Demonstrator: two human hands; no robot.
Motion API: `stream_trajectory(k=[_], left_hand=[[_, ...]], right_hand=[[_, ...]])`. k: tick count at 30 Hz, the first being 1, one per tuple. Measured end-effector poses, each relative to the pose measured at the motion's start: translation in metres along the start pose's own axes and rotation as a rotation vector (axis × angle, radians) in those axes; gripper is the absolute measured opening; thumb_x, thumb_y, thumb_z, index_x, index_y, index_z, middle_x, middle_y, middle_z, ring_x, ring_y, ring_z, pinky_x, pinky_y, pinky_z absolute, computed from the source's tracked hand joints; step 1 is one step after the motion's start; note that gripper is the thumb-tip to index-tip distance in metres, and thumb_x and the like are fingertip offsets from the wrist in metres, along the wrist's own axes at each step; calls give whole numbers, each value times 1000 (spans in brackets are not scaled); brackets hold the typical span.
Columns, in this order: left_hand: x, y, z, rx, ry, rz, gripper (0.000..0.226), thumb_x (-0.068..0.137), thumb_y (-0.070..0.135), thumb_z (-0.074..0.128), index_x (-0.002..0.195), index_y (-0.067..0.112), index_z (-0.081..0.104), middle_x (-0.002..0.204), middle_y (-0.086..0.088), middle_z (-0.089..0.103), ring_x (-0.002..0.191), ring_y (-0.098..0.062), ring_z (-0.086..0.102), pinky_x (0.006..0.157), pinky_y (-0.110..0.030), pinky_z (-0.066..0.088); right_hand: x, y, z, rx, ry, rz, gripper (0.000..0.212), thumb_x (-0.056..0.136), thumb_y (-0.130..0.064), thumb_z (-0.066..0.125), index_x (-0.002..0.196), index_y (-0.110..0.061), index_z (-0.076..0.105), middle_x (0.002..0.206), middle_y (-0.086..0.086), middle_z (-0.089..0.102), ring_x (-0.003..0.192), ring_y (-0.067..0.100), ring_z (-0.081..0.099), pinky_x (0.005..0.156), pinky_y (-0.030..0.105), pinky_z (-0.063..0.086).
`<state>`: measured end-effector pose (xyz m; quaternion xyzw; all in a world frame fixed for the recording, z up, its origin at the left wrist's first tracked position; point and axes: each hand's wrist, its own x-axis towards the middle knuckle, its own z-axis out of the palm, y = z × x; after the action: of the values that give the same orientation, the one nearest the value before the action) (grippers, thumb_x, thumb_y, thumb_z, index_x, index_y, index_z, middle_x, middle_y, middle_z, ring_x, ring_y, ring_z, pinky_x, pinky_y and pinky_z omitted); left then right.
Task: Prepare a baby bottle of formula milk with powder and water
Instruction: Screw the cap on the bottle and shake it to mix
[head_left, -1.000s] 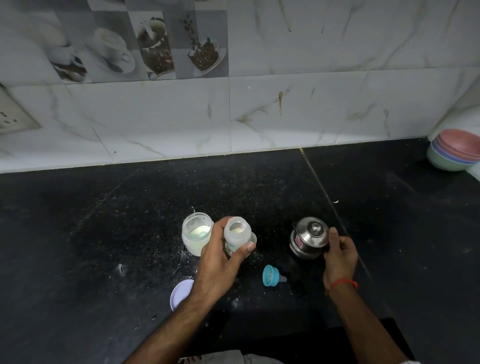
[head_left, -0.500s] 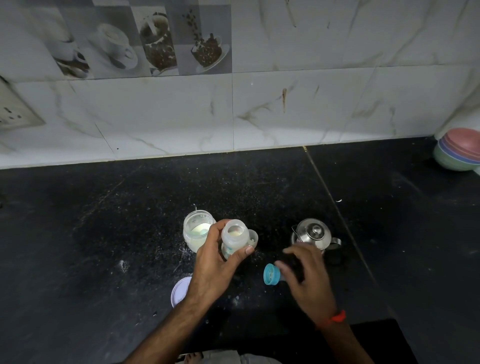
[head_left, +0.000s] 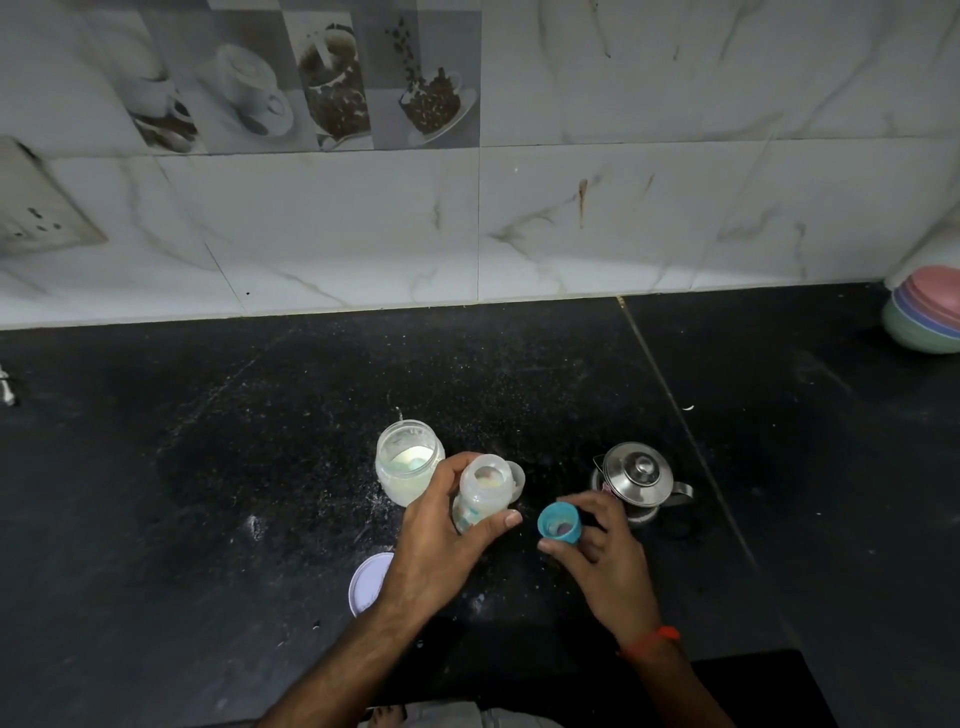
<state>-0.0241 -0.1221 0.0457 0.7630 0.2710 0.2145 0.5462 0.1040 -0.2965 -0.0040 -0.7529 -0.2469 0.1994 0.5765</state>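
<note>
Black counter (head_left: 260, 467) | left hand (head_left: 436, 545) grips bottle (head_left: 483, 493) | right hand (head_left: 602, 556) pinches blue cap (head_left: 559, 522)

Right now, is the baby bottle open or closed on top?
Open. The baby bottle, gripped by the left hand, shows a bare round mouth; no teat or cap sits on it.

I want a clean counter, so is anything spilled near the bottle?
Yes. White powder specks are scattered on the black counter left of the open jar and around the baby bottle.
</note>
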Motion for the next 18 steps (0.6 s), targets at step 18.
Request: stream_trajectory(k=[18], left_hand=[[1,4,7,156,-187,117,63,77,53,84,134,42,60,120,16,72,113,-8,67,95,-38,57]], right_hand=[[38,-104,-21,-505,-445,-426,42,82,-34,83,122,-27,69,116,-14,60,108,3,60,92,18,49]])
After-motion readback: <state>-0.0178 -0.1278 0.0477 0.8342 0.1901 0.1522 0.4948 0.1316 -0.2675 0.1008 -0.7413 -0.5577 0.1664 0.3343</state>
